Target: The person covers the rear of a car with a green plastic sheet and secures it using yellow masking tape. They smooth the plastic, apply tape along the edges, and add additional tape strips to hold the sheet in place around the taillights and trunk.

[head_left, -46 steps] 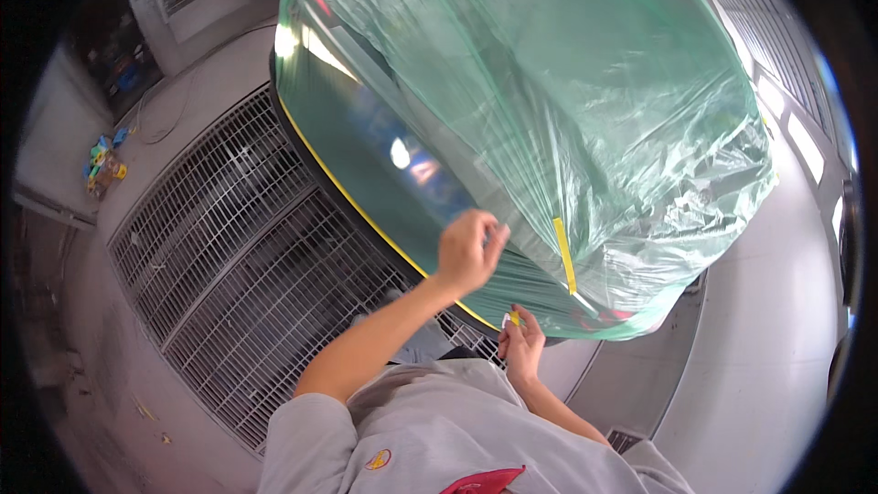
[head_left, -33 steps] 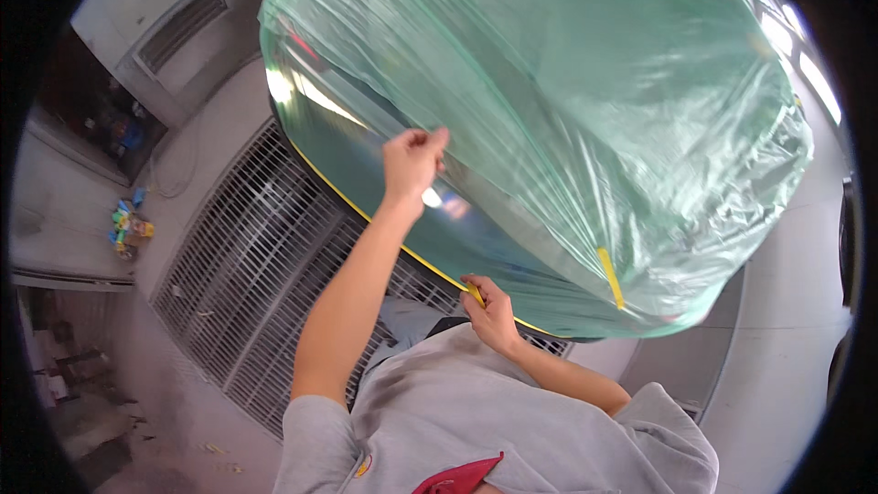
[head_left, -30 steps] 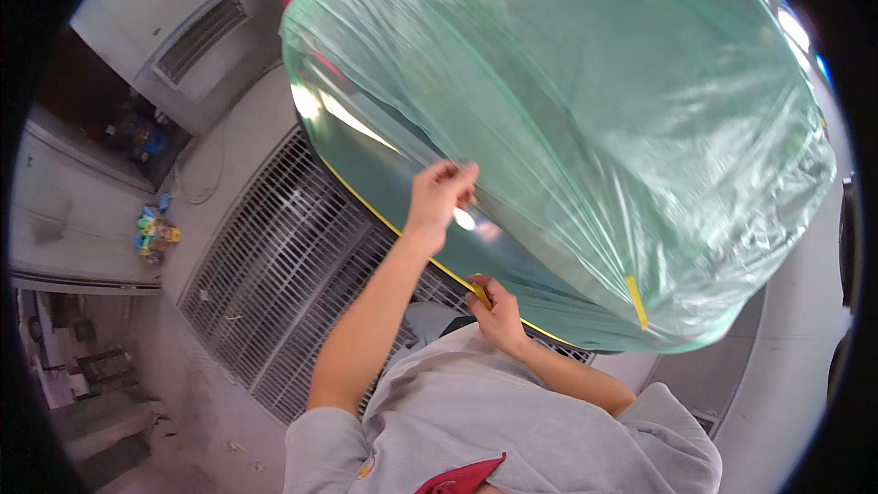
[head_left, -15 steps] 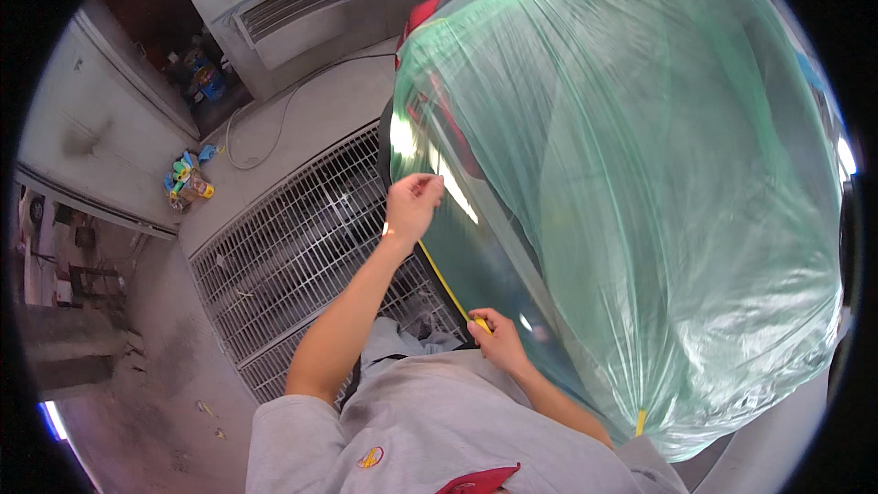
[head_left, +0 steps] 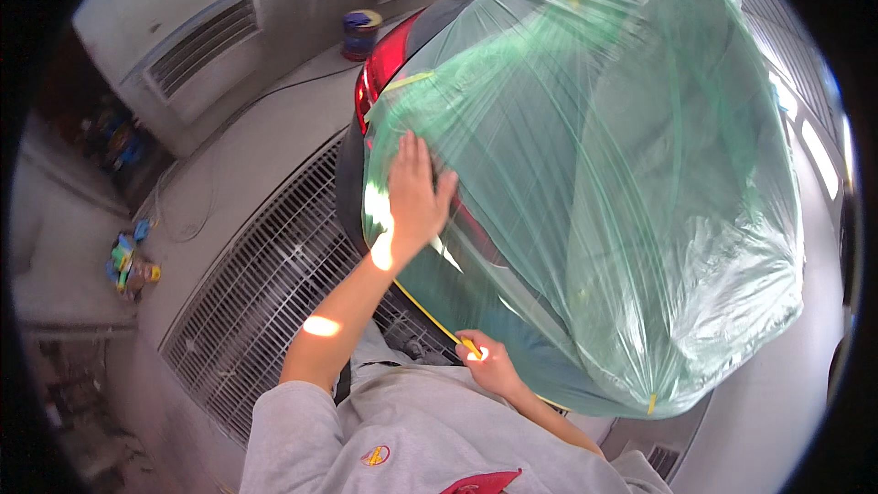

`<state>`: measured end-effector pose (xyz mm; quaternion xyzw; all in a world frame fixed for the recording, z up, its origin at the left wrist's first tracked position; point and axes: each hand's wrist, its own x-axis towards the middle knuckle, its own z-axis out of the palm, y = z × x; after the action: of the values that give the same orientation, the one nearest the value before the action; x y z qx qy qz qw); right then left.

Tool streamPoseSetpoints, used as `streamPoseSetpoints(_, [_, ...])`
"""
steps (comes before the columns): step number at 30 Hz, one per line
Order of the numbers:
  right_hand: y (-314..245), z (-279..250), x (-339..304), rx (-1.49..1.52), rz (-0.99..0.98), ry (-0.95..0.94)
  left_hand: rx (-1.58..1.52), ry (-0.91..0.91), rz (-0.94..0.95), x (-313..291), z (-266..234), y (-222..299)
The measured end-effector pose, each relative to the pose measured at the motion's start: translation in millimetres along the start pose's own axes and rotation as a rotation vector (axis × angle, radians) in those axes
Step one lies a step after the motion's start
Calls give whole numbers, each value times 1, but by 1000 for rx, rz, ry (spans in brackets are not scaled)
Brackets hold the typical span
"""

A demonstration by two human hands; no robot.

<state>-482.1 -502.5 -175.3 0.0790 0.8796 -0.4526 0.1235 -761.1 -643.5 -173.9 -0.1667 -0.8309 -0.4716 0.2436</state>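
One yellow tape [head_left: 472,348], held between right fingers [head_left: 482,339]

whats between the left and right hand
In the head view, a stretch of green film lies between the left hand and the right hand, yellow tape along its edge.

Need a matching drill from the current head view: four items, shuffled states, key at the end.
Column one:
1. left hand
2. right hand
3. tail light
4. floor grating

Column two:
A. red, beside an edge of the green film
B. gripping the yellow tape
C. crossed metal bars, set in the ground
D. opened out flat over the green film

Right pairs: 1-D, 2-B, 3-A, 4-C
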Motion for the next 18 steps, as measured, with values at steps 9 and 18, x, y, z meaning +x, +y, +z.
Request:
streamPoseSetpoints(9, [-114, 18, 80, 310, 233, 265, -534, -134, -10, -51, -53, -19])
streamPoseSetpoints(18, [-167, 35, 132, 164, 282, 227, -975, -805, -392, -38, -81, -62])
